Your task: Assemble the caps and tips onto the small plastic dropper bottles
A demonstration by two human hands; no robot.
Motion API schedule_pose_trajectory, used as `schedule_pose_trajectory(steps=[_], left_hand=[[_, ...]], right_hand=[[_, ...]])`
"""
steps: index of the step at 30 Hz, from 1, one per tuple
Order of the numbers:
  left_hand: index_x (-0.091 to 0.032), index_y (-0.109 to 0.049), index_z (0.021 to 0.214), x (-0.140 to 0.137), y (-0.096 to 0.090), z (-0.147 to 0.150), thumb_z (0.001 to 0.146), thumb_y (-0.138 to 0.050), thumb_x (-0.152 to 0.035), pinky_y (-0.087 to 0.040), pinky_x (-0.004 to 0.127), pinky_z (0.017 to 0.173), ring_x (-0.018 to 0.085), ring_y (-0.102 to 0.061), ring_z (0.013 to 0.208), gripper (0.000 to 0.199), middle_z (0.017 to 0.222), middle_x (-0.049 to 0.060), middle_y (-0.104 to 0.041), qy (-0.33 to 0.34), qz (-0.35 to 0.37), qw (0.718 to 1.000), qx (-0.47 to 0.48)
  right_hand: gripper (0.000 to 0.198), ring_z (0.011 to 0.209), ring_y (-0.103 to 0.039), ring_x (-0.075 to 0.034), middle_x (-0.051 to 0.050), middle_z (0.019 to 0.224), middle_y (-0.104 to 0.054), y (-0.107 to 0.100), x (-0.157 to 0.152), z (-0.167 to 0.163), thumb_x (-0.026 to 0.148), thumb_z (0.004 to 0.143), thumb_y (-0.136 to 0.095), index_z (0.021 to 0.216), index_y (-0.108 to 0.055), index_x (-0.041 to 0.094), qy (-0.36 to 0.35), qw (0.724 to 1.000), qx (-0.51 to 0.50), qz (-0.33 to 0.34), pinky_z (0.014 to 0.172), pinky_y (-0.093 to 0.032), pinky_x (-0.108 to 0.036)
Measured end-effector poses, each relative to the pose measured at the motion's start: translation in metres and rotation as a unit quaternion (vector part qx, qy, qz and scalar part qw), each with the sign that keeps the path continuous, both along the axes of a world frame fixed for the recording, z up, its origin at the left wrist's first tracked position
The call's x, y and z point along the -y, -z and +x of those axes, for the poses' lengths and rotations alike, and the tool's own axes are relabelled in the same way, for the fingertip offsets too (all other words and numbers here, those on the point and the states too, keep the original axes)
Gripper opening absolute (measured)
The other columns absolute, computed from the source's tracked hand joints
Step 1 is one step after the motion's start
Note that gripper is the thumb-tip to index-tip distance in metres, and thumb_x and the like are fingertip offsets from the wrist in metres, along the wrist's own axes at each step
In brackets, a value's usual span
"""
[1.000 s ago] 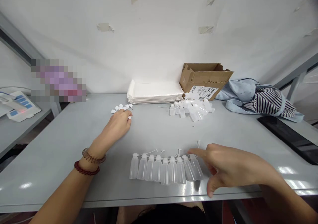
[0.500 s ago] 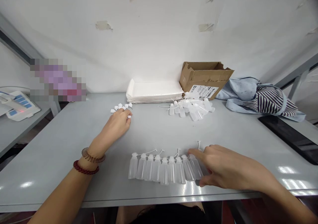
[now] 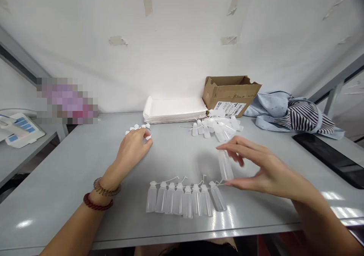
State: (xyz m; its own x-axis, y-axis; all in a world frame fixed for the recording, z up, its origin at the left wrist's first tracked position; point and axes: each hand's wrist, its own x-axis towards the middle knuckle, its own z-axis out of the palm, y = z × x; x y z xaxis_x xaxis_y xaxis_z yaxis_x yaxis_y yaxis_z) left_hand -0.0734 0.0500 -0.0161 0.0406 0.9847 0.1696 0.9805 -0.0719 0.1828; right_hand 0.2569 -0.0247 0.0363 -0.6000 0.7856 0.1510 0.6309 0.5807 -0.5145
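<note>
A small clear plastic squeeze bottle [image 3: 225,166] is pinched at its two ends between the fingers and thumb of my right hand [image 3: 256,165], raised above the table. Below it, several matching bottles [image 3: 179,199] lie side by side in a row, necks pointing away from me, thin strap caps at their tops. My left hand [image 3: 134,146] is closed on a small white cap [image 3: 148,137] between thumb and fingertips. Just beyond that hand sits a little group of loose white caps [image 3: 137,127], partly hidden by the fingers.
Behind lies a heap of more bottles [image 3: 217,127] in front of an open cardboard box [image 3: 231,93]. A stack of white padded envelopes [image 3: 174,110] stands against the wall. To the right are a bundled blue cloth [image 3: 270,104] and a black phone [image 3: 327,159].
My right hand has lifted the rightmost bottle out of the row, up and away from me. My left hand has drawn slightly away from the loose caps with a cap in its fingers.
</note>
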Motion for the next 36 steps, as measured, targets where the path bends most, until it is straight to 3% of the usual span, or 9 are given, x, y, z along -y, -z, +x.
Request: schedule_pose_trajectory(steps=[2, 4, 7, 9, 17, 21, 26, 30, 36], left_hand=[[-0.019, -0.063, 0.086, 0.003, -0.004, 0.008, 0.076, -0.051, -0.027, -0.048, 0.036, 0.074, 0.025, -0.062, 0.083, 0.018, 0.085, 0.006, -0.068, -0.007, 0.009, 0.998, 0.065], [-0.019, -0.064, 0.084, 0.009, -0.008, 0.019, 0.074, -0.057, -0.032, -0.049, 0.036, 0.075, 0.022, -0.063, 0.079, 0.018, 0.083, 0.004, -0.068, -0.006, 0.007, 0.979, 0.201], [-0.018, -0.066, 0.086, 0.021, -0.012, 0.037, 0.070, -0.067, -0.035, -0.052, 0.034, 0.079, 0.021, -0.065, 0.085, 0.023, 0.088, 0.005, -0.071, 0.038, -0.038, 0.900, 0.433], [-0.018, -0.068, 0.089, 0.029, -0.014, 0.048, 0.067, -0.071, -0.033, -0.052, 0.034, 0.083, 0.021, -0.065, 0.089, 0.026, 0.091, 0.005, -0.072, 0.049, -0.084, 0.853, 0.513], [-0.022, -0.072, 0.095, 0.049, -0.014, 0.062, 0.065, -0.077, -0.028, -0.048, 0.037, 0.094, 0.021, -0.066, 0.095, 0.031, 0.095, 0.004, -0.073, 0.074, -0.215, 0.713, 0.663], [-0.019, -0.072, 0.084, 0.051, -0.017, 0.061, 0.067, -0.076, -0.025, -0.046, 0.036, 0.094, 0.019, -0.065, 0.091, 0.018, 0.089, 0.003, -0.073, 0.076, -0.215, 0.656, 0.720], [-0.017, -0.069, 0.085, 0.048, -0.019, 0.057, 0.071, -0.073, -0.021, -0.043, 0.031, 0.094, 0.014, -0.062, 0.091, 0.015, 0.093, 0.002, -0.071, 0.059, -0.209, 0.597, 0.772], [-0.016, -0.067, 0.091, 0.047, -0.020, 0.054, 0.073, -0.073, -0.021, -0.040, 0.032, 0.095, 0.013, -0.061, 0.091, 0.020, 0.091, 0.003, -0.071, 0.051, -0.220, 0.567, 0.792], [-0.016, -0.067, 0.093, 0.049, -0.016, 0.053, 0.072, -0.074, -0.023, -0.038, 0.032, 0.095, 0.014, -0.060, 0.091, 0.023, 0.090, 0.003, -0.070, 0.073, -0.242, 0.602, 0.758]], right_hand=[[0.052, 0.087, -0.060, -0.020, -0.008, 0.101, -0.059, 0.008, -0.003, -0.009, 0.037, 0.077, -0.068, 0.125, -0.051, 0.025, 0.007, 0.996, -0.044, 0.076, 0.075, -0.052, -0.034], [0.056, 0.107, -0.055, -0.026, -0.011, 0.118, -0.055, 0.017, -0.005, -0.019, 0.033, 0.078, -0.068, 0.129, -0.047, 0.026, -0.003, 0.988, -0.075, 0.132, 0.088, -0.050, -0.041], [0.064, 0.120, -0.047, -0.028, -0.010, 0.119, -0.059, 0.031, -0.007, -0.030, 0.024, 0.080, -0.066, 0.137, -0.037, 0.026, -0.013, 0.979, -0.105, 0.173, 0.097, -0.044, -0.048], [0.067, 0.120, -0.048, -0.028, -0.010, 0.116, -0.062, 0.038, -0.007, -0.035, 0.021, 0.081, -0.065, 0.139, -0.033, 0.025, -0.019, 0.975, -0.116, 0.187, 0.096, -0.044, -0.049], [0.064, 0.105, -0.054, -0.028, -0.014, 0.109, -0.062, 0.044, -0.019, -0.049, 0.024, 0.083, -0.063, 0.139, -0.032, 0.015, -0.058, 0.962, -0.054, 0.261, 0.088, -0.044, -0.048], [0.059, 0.106, -0.055, -0.027, -0.014, 0.112, -0.061, 0.037, -0.023, -0.058, 0.026, 0.086, -0.060, 0.137, -0.032, 0.015, -0.095, 0.967, -0.023, 0.237, 0.094, -0.040, -0.050], [0.051, 0.104, -0.056, -0.025, -0.011, 0.111, -0.060, 0.027, -0.027, -0.070, 0.028, 0.082, -0.065, 0.125, -0.039, 0.018, -0.106, 0.972, -0.063, 0.198, 0.091, -0.044, -0.045], [0.044, 0.103, -0.055, -0.024, -0.010, 0.106, -0.060, 0.028, -0.032, -0.077, 0.027, 0.080, -0.068, 0.116, -0.044, 0.018, -0.117, 0.973, -0.082, 0.183, 0.089, -0.045, -0.043], [0.043, 0.104, -0.054, -0.023, -0.008, 0.106, -0.058, 0.039, -0.032, -0.072, 0.026, 0.078, -0.070, 0.113, -0.046, 0.020, -0.112, 0.982, -0.090, 0.125, 0.088, -0.047, -0.040]])
